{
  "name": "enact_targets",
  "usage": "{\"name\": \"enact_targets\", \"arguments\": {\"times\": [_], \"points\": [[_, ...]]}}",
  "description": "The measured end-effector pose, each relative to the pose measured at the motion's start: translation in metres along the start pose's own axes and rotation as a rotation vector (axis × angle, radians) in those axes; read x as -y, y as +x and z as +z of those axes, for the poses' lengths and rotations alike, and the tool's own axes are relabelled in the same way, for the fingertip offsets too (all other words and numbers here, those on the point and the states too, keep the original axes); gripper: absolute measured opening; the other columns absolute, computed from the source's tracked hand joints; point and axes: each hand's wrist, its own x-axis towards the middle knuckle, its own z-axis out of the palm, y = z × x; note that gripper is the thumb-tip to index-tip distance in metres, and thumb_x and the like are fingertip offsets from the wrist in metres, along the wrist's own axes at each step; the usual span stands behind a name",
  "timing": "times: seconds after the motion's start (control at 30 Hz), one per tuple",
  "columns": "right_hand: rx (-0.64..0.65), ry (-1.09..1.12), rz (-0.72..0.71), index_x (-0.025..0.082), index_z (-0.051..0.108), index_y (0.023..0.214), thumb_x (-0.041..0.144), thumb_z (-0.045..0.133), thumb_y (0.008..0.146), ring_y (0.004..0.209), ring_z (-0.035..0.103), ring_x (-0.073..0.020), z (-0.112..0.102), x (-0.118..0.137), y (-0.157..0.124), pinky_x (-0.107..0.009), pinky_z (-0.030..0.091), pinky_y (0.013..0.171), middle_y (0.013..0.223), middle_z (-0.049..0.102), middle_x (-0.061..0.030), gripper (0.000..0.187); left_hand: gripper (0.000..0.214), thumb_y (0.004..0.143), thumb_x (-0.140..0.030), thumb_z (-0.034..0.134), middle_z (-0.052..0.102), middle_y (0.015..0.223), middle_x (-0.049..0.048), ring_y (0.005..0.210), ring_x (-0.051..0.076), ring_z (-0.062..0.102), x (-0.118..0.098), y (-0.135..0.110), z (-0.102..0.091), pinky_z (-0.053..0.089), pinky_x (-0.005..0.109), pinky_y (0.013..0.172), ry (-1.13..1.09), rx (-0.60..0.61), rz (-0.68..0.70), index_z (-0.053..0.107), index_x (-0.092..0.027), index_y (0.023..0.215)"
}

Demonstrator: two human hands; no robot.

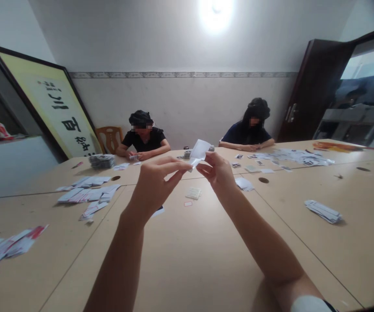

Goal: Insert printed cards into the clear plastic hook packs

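Both my hands are raised above the middle of a large tan table (187, 260). My left hand (156, 184) and my right hand (217, 171) pinch a small white slip of paper (199, 151) between their fingertips, the slip sticking up between them. Below my hands on the table lie a small white sheet of stickers (193, 193) and a tiny red-edged label (188, 203). A small white card (158, 211) peeks out under my left wrist.
Spread white and red cards (88, 195) lie at left, more (5, 247) at the near left edge, a stack (323, 211) at right. Two other people (143, 136) (250, 128) sit at the far side with cards before them. A dark stack (101, 161) and a framed picture (52, 104) stand at left.
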Motion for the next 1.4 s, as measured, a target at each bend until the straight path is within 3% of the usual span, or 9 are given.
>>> {"name": "enact_targets", "arguments": {"times": [0.2, 0.37, 0.73, 0.87, 0.97, 1.03, 1.13, 1.27, 1.4], "points": [[0.019, 0.029, 0.037, 0.019, 0.069, 0.074, 0.023, 0.076, 0.067, 0.053, 0.069, -0.0127, 0.001, 0.000, 0.000, -0.029, 0.058, 0.066, 0.071, 0.074, 0.0025, 0.011, 0.015, 0.089, -0.011, 0.071, 0.079, 0.082, -0.0005, 0.070, 0.011, 0.072, -0.004, -0.001, -0.001, 0.055, 0.021, 0.068, 0.032, -0.050, 0.025, 0.080, -0.022, 0.094], [-0.009, 0.036, -0.023, 0.020, 0.068, 0.075, 0.024, 0.076, 0.068, 0.056, 0.069, -0.0130, 0.001, 0.001, -0.001, -0.030, 0.059, 0.071, 0.072, 0.073, 0.0026, 0.011, 0.022, 0.088, -0.008, 0.070, 0.081, 0.089, -0.0013, 0.077, 0.013, 0.075, -0.006, -0.002, 0.004, 0.057, 0.022, 0.075, 0.073, -0.064, 0.042, 0.080, -0.025, 0.097], [-0.066, 0.133, -0.052, 0.019, 0.062, 0.075, 0.017, 0.068, 0.074, 0.061, 0.070, -0.0145, 0.001, -0.002, 0.007, -0.032, 0.059, 0.075, 0.069, 0.071, 0.0015, 0.006, 0.024, 0.087, -0.006, 0.068, 0.081, 0.090, -0.0006, 0.076, 0.015, 0.075, -0.006, -0.005, 0.009, 0.058, 0.027, 0.076, 0.109, -0.075, 0.122, 0.079, -0.025, 0.096], [-0.122, 0.157, -0.061, 0.019, 0.063, 0.080, 0.018, 0.064, 0.078, 0.064, 0.074, -0.0154, -0.003, 0.008, 0.009, -0.031, 0.060, 0.075, 0.074, 0.074, 0.0000, 0.002, 0.018, 0.087, -0.010, 0.070, 0.080, 0.084, -0.0017, 0.072, 0.013, 0.074, -0.013, -0.003, 0.000, 0.057, 0.025, 0.071, 0.057, -0.126, 0.055, 0.079, -0.025, 0.091], [-0.048, 0.102, -0.043, 0.019, 0.065, 0.084, 0.020, 0.066, 0.076, 0.063, 0.075, -0.0163, -0.007, 0.015, 0.008, -0.030, 0.061, 0.071, 0.077, 0.076, -0.0009, 0.008, 0.016, 0.087, -0.012, 0.072, 0.081, 0.085, -0.0031, 0.075, 0.013, 0.074, -0.012, -0.002, -0.006, 0.057, 0.025, 0.075, 0.025, -0.155, -0.018, 0.079, -0.026, 0.088], [-0.015, 0.056, -0.083, 0.020, 0.064, 0.083, 0.022, 0.067, 0.074, 0.062, 0.074, -0.0169, -0.007, 0.017, 0.008, -0.031, 0.062, 0.069, 0.077, 0.076, -0.0011, 0.010, 0.015, 0.086, -0.013, 0.074, 0.081, 0.086, -0.0025, 0.083, 0.016, 0.076, -0.007, -0.002, -0.007, 0.058, 0.029, 0.085, -0.046, -0.179, -0.093, 0.080, -0.026, 0.087], [0.014, 0.018, -0.195, 0.020, 0.062, 0.078, 0.024, 0.069, 0.071, 0.063, 0.072, -0.0162, -0.007, 0.018, 0.008, -0.032, 0.064, 0.069, 0.074, 0.073, -0.0002, 0.010, 0.010, 0.083, -0.014, 0.078, 0.081, 0.086, 0.0012, 0.088, 0.020, 0.077, 0.006, -0.003, -0.002, 0.061, 0.035, 0.090, -0.346, -0.253, -0.216, 0.080, -0.024, 0.082], [0.028, -0.011, -0.325, 0.022, 0.059, 0.071, 0.026, 0.069, 0.067, 0.062, 0.065, -0.0147, -0.007, 0.023, 0.008, -0.032, 0.064, 0.062, 0.065, 0.062, 0.0033, 0.012, 0.013, 0.073, -0.016, 0.088, 0.078, 0.079, 0.0008, 0.079, 0.019, 0.077, 0.025, -0.002, 0.009, 0.064, 0.033, 0.080, -0.762, -0.343, -0.282, 0.077, -0.022, 0.076], [0.094, -0.098, -0.404, 0.023, 0.057, 0.068, 0.027, 0.067, 0.072, 0.055, 0.052, -0.0108, -0.006, 0.029, 0.003, -0.032, 0.061, 0.061, 0.061, 0.050, 0.0058, 0.012, 0.026, 0.065, -0.022, 0.095, 0.072, 0.074, -0.0030, 0.072, 0.015, 0.074, 0.034, 0.000, 0.013, 0.062, 0.028, 0.071, -0.939, -0.356, -0.321, 0.070, -0.022, 0.074]]}}
